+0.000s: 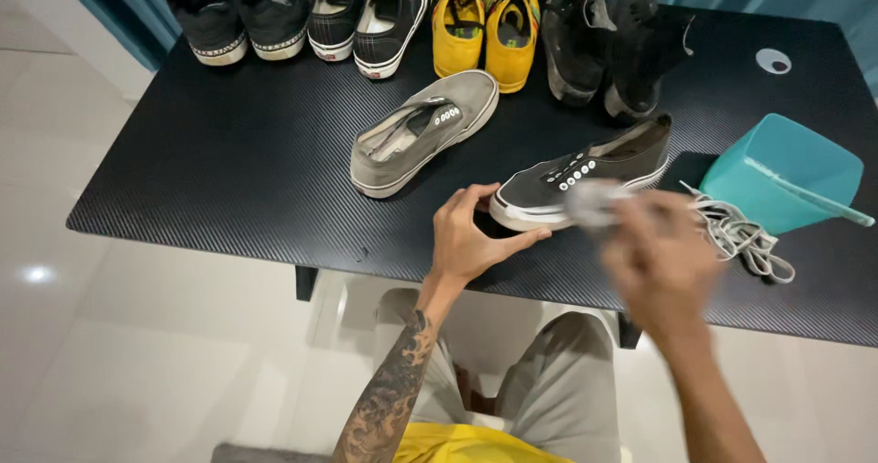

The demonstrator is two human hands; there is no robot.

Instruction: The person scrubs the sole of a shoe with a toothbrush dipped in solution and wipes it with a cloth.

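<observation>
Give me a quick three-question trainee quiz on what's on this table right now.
1. True or false: the left hand rests on the toe of the dark lace-less shoe.
2. Which lies right of that shoe? A) teal container B) yellow shoes C) grey shoe
3. What lies loose between the dark shoe and the container?

Key: 1 true. 2 A. 3 a bundle of white laces. The right hand is blurred; it seems to press a pale cloth to the shoe.
</observation>
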